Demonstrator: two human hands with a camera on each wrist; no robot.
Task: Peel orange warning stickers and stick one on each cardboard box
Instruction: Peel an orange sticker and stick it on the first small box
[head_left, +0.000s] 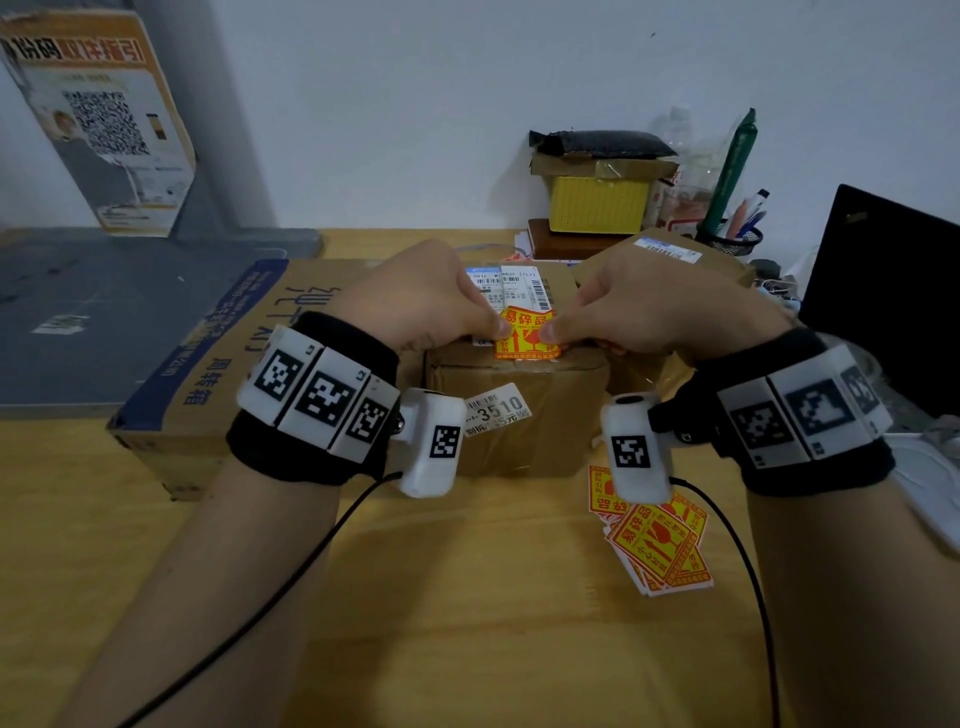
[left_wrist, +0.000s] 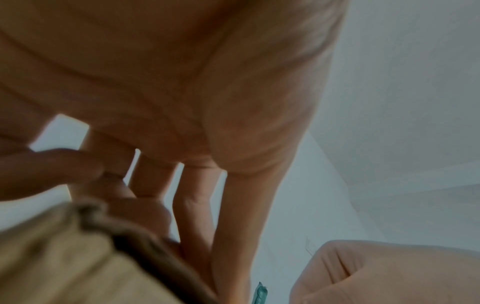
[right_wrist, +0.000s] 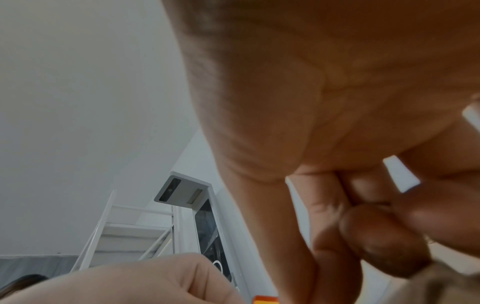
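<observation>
An orange warning sticker (head_left: 525, 335) lies over the near top edge of a small cardboard box (head_left: 519, 415) in the middle of the desk. My left hand (head_left: 496, 327) pinches the sticker's left edge and my right hand (head_left: 553, 328) pinches its right edge, thumbs on top. In the left wrist view, the thumb and forefinger (left_wrist: 109, 181) meet just above the box's edge (left_wrist: 64, 257). A large box (head_left: 234, 353) with blue print stands at the left, and a third box (head_left: 670, 257) at the back right. Several loose stickers (head_left: 654, 540) lie in a pile at the front right.
White shipping labels (head_left: 511, 286) cover the small box's top, and a price tag (head_left: 496, 410) its front. Stacked clutter with a yellow box (head_left: 597, 202), a pen holder (head_left: 730, 239) and a black laptop (head_left: 883, 291) stand at the back right. Cables run from both wrists.
</observation>
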